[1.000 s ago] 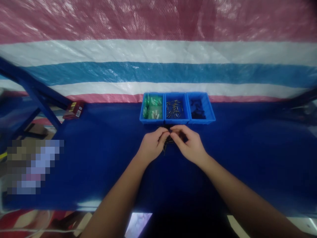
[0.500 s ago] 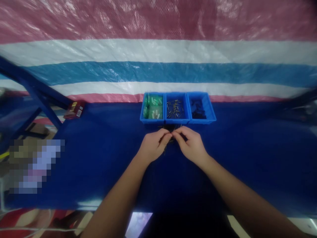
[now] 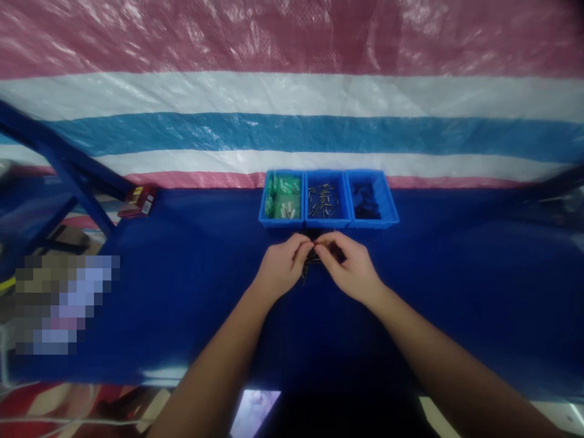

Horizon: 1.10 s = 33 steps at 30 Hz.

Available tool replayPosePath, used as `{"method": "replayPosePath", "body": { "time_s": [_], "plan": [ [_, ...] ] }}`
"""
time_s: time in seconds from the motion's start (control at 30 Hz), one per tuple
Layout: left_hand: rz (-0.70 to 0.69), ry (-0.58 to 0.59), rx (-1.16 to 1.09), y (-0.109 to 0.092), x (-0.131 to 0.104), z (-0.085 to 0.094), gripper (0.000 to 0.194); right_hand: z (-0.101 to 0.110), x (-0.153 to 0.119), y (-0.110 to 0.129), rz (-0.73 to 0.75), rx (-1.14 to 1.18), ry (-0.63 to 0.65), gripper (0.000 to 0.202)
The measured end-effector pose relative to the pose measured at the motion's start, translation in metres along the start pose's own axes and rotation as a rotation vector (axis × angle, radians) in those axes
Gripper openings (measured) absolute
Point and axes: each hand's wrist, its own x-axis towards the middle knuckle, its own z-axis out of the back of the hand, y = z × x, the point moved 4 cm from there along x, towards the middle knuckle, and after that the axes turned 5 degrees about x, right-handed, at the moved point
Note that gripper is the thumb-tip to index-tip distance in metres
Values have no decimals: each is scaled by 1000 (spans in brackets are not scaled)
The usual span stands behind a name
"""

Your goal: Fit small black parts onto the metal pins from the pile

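Note:
My left hand (image 3: 283,266) and my right hand (image 3: 349,264) meet fingertip to fingertip just in front of the blue bins. Both are closed in a pinch, thumb against forefinger. Whatever sits between the fingertips is too small and hidden to name. Under and behind the fingers lies a small pile of thin dark and brassy pieces (image 3: 312,258), partly covered by the hands. The middle blue bin (image 3: 326,222) holds several slim metal pins (image 3: 325,201). In the left blue bin (image 3: 281,223) are green bags and small white pieces (image 3: 287,210). Dark pieces (image 3: 365,207) lie in the right blue bin (image 3: 387,207).
The bins stand at the back of a blue table (image 3: 191,274), against a striped plastic sheet (image 3: 292,134). A dark red box (image 3: 137,201) sits at the back left beside a blue metal frame (image 3: 75,176). Near the front edge shows a bright screen-like patch (image 3: 255,410).
Both pinched hands have shifted very slightly to the left, still together. The bins and the pile look the same.

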Motion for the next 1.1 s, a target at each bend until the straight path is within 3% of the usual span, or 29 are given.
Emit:
{"method": "replayPosePath", "body": {
  "time_s": [0.2, 0.7, 0.83, 1.1],
  "plan": [
    [-9, 25, -12, -2, 0, 2, 40, 1, 1, 1, 12, -6, -20, 14],
    [29, 11, 25, -5, 2, 4, 42, 9, 7, -20, -320, 449, -285, 25],
    [24, 7, 30, -5, 2, 4, 41, 12, 7, -24, -322, 437, -341, 25],
    [21, 21, 13, -3, 1, 1, 40, 29, 8, -35, -261, 387, -616, 31]
  ]
}}
